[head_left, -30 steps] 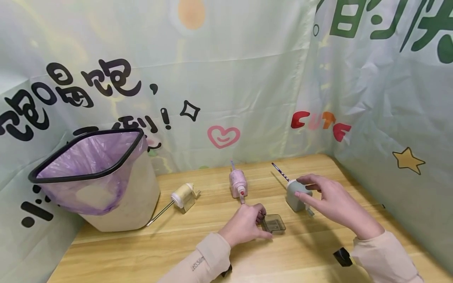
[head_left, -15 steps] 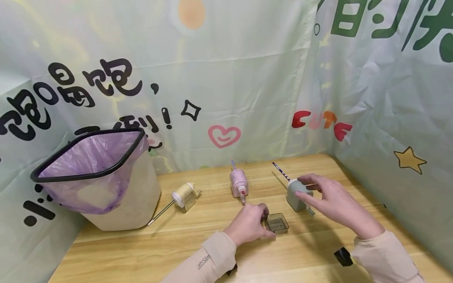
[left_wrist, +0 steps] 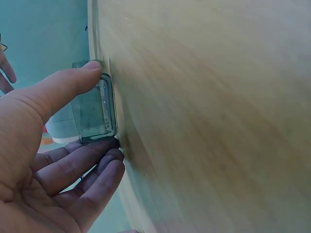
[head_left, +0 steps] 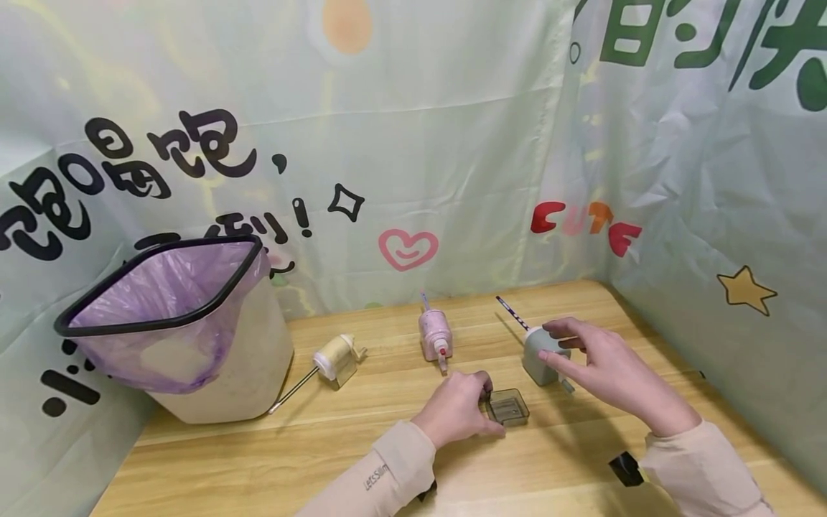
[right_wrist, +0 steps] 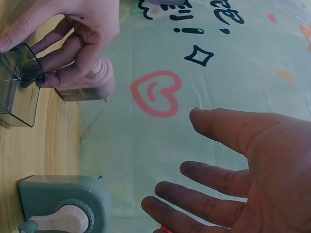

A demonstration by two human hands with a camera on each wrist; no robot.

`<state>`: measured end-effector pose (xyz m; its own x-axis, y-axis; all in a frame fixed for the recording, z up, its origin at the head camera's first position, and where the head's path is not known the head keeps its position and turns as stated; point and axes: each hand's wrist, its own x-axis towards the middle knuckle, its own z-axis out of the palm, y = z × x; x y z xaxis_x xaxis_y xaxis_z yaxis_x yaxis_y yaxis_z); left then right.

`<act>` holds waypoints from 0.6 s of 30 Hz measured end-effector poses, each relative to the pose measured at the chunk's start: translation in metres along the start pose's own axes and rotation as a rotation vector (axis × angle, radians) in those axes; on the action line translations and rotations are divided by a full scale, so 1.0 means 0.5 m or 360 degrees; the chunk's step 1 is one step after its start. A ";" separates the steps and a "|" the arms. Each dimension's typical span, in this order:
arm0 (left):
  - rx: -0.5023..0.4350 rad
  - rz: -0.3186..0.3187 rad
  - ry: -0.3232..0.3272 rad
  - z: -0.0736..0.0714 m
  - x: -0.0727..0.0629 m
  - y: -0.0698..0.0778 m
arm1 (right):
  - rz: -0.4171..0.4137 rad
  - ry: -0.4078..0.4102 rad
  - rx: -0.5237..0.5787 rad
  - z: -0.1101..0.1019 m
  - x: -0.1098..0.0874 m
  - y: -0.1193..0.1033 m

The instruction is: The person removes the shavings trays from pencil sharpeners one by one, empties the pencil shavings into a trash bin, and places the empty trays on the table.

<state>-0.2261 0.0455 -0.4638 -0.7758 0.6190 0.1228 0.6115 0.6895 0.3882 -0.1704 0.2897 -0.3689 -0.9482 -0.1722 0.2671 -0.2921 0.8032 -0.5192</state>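
1. While the right grip (head_left: 601, 370) hovers with fingers spread and loose, holding nothing, the left grip (head_left: 452, 409) does the work: narrow, thumb on one side and fingers on the other, pinching a smoky clear box (head_left: 508, 407).

2. There's the box, right at the left grip's fingertips, down at the bench (head_left: 258, 467), its open side up in the head view. No shavings can be made out inside.

3. Just beside the right grip, on its left, stands the grey-green sharpener (head_left: 539, 368), a patterned pencil (head_left: 512, 313) poking out behind. The right wrist view shows a gap between fingers and body.

4. So what's done? The box is out and apart from any sharpener; by its place and tint I'd judge it's the grey-green one's drawer, though the slot doesn't show.

5. And what's left? The box isn't seated in a body, so that part looks unfinished. Whether it has been emptied, I can't tell.

6. Beyond the left grip sits the pink sharpener (head_left: 435, 330); farther left, the cream sharpener (head_left: 336, 357), each with a pencil in. Well left of both grips, the lined bin (head_left: 258, 359) stands open.
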 end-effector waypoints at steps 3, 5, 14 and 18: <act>0.0005 -0.0001 0.0001 0.002 0.002 0.002 | 0.0003 0.0002 -0.0005 0.000 -0.001 0.001; 0.0015 -0.0001 0.0006 0.001 0.003 0.003 | 0.0000 0.0004 -0.0007 0.000 -0.001 0.001; 0.0029 0.0019 0.0002 -0.001 0.002 0.005 | -0.0003 0.0004 -0.0013 0.000 -0.001 0.000; 0.0030 0.0018 -0.0014 -0.003 0.000 0.006 | -0.0007 0.0002 -0.0017 0.001 0.000 0.000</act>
<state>-0.2244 0.0470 -0.4615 -0.7674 0.6301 0.1189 0.6232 0.6892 0.3696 -0.1703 0.2895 -0.3695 -0.9468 -0.1746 0.2704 -0.2946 0.8086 -0.5093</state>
